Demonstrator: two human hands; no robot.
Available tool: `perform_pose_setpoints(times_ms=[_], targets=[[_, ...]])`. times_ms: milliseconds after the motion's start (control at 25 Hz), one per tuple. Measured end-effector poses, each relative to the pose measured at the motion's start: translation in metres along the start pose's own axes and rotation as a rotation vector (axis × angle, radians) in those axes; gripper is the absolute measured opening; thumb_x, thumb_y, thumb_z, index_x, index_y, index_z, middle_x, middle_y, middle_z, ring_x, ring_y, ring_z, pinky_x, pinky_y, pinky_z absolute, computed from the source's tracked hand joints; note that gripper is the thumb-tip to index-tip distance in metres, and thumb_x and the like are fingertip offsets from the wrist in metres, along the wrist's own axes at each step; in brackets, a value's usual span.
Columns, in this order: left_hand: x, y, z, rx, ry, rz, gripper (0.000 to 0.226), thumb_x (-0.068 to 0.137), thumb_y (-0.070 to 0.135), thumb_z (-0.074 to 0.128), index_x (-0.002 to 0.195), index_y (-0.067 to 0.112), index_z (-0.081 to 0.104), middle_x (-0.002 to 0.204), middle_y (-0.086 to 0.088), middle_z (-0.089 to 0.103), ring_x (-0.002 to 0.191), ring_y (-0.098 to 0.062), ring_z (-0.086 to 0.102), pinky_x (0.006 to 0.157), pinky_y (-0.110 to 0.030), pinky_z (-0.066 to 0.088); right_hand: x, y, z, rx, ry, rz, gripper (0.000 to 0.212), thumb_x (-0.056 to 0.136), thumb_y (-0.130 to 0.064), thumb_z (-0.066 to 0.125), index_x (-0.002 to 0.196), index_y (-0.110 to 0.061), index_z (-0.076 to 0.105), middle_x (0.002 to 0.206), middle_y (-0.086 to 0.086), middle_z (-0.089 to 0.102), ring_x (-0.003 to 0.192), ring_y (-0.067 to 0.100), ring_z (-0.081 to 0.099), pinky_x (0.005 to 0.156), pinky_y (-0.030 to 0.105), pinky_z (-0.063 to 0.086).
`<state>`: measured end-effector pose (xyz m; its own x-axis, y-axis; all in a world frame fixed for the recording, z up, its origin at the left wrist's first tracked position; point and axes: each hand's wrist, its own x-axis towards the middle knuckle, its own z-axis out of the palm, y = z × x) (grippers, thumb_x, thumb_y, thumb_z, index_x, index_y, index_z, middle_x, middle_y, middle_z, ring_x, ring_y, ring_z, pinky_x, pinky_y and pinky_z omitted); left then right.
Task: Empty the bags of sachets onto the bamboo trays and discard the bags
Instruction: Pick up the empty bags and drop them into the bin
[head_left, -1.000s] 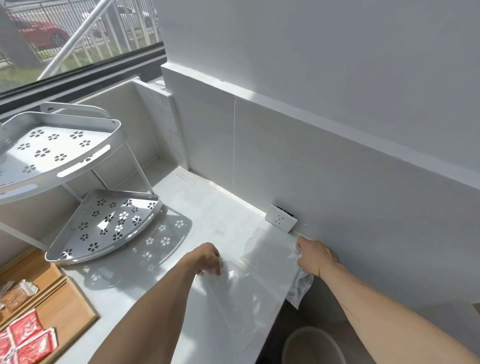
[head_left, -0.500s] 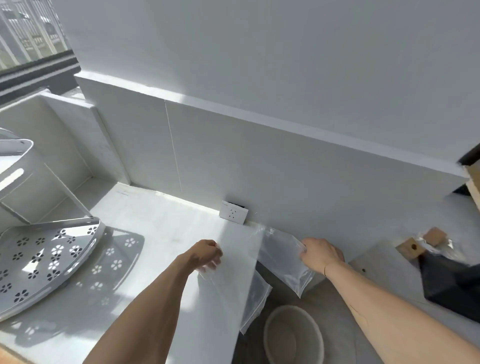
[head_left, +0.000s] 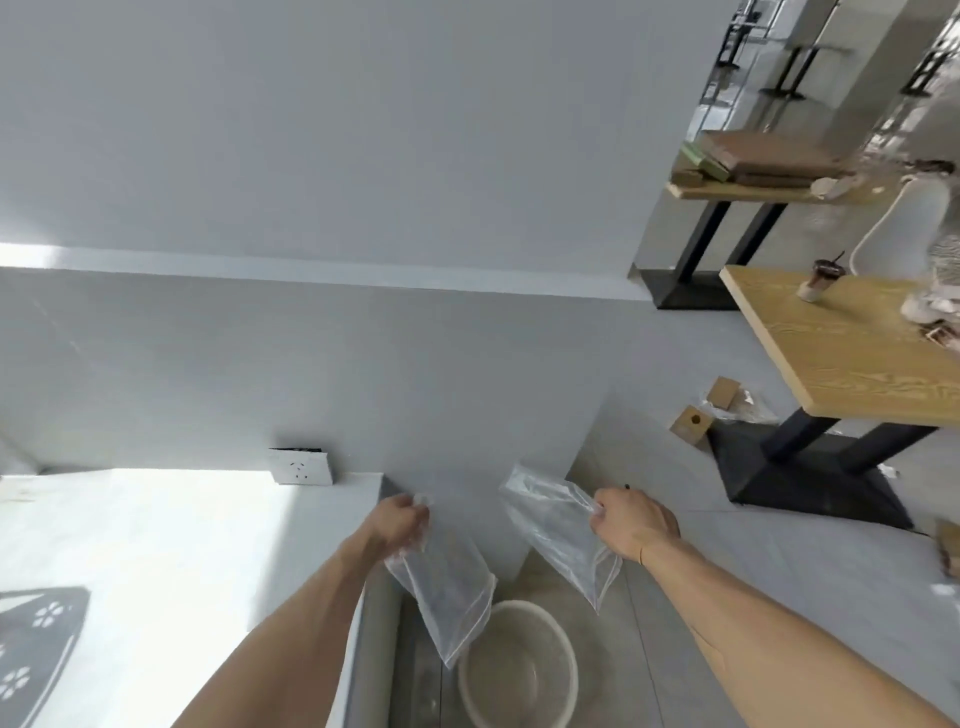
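Observation:
My left hand (head_left: 401, 522) pinches the top of an empty clear plastic bag (head_left: 449, 592) that hangs past the counter's right end, its lower corner above a round beige bin (head_left: 511, 670) on the floor. My right hand (head_left: 631, 525) grips a second empty clear bag (head_left: 556, 530), held out in the air to the right of the first, above and slightly right of the bin. Both bags look empty. The bamboo trays and sachets are out of view.
The white counter (head_left: 156, 545) ends at its right edge beside my left arm, with a wall socket (head_left: 301, 466) behind it. A wooden table (head_left: 841, 353) on a black base stands at the right, with small cardboard boxes (head_left: 691, 426) on the floor.
My view swung right, away from the metal corner rack and trays. Both hands lifted the bags off the counter and carried them right, over the bin.

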<state>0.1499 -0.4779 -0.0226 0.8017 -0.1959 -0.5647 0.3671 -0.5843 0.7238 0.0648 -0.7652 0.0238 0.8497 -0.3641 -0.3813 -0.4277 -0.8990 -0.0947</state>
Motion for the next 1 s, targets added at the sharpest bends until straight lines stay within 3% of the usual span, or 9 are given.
perform_pose_setpoints(times_ms=[80,240,480,600,640,800,1000], targets=[[0.002,0.018,0.028,0.041,0.006,0.01,0.023,0.094,0.011,0.049,0.071,0.012,0.05,0.062,-0.004,0.052,0.049,-0.016,0.047,0.042,-0.02,0.036,0.001,0.034,0.002,0.036,-0.004,0.036,0.019,0.092,-0.022,0.045,0.094,-0.019,0.064,0.105,0.005,0.068,0.095,0.026,0.065,0.079,0.032,0.054],[0.005,0.044,0.083,0.128,0.055,0.026,0.026,0.092,0.011,0.05,0.067,0.013,0.046,0.062,-0.003,0.056,0.051,-0.018,0.052,0.047,-0.023,0.042,0.005,0.094,0.008,0.097,-0.043,0.085,0.024,0.09,-0.022,0.046,0.101,-0.02,0.068,0.107,0.005,0.069,0.096,0.026,0.066,0.08,0.032,0.056],[0.005,0.059,0.15,0.332,0.143,0.025,0.022,0.087,0.014,0.055,0.068,0.019,0.046,0.069,-0.005,0.06,0.074,-0.029,0.06,0.058,-0.028,0.038,0.022,0.158,0.032,0.152,-0.13,0.05,0.023,0.09,-0.023,0.048,0.101,-0.016,0.067,0.106,0.007,0.069,0.097,0.027,0.066,0.077,0.03,0.052],[0.005,0.05,0.184,0.363,0.145,0.004,0.002,0.084,0.013,0.058,0.082,0.012,0.057,0.084,-0.01,0.069,0.088,-0.034,0.065,0.064,-0.031,0.044,0.03,0.177,0.053,0.19,-0.21,0.031,0.017,0.088,-0.023,0.047,0.09,-0.02,0.063,0.102,0.007,0.069,0.095,0.027,0.066,0.07,0.027,0.047],[0.006,0.042,0.193,0.353,0.147,-0.015,0.007,0.082,0.014,0.06,0.087,0.009,0.061,0.087,-0.01,0.071,0.089,-0.033,0.066,0.067,-0.032,0.047,0.032,0.18,0.061,0.199,-0.23,0.025,0.012,0.087,-0.023,0.047,0.081,-0.022,0.058,0.098,0.007,0.068,0.092,0.027,0.066,0.068,0.027,0.045],[0.013,0.009,0.217,0.327,0.129,-0.128,0.009,0.076,0.007,0.059,0.085,0.006,0.061,0.07,-0.001,0.06,0.076,-0.029,0.06,0.059,-0.03,0.043,0.04,0.182,0.105,0.223,-0.304,0.013,0.025,0.086,-0.021,0.047,0.063,-0.024,0.038,0.08,0.0,0.056,0.075,0.024,0.057,0.053,0.026,0.036],[0.039,-0.039,0.239,0.292,0.104,-0.228,0.019,0.078,0.002,0.054,0.093,0.014,0.06,0.075,0.005,0.059,0.073,-0.019,0.057,0.051,-0.02,0.042,0.057,0.176,0.176,0.227,-0.382,0.031,0.011,0.089,-0.021,0.046,0.088,-0.019,0.057,0.085,0.001,0.06,0.079,0.024,0.061,0.056,0.026,0.039]])
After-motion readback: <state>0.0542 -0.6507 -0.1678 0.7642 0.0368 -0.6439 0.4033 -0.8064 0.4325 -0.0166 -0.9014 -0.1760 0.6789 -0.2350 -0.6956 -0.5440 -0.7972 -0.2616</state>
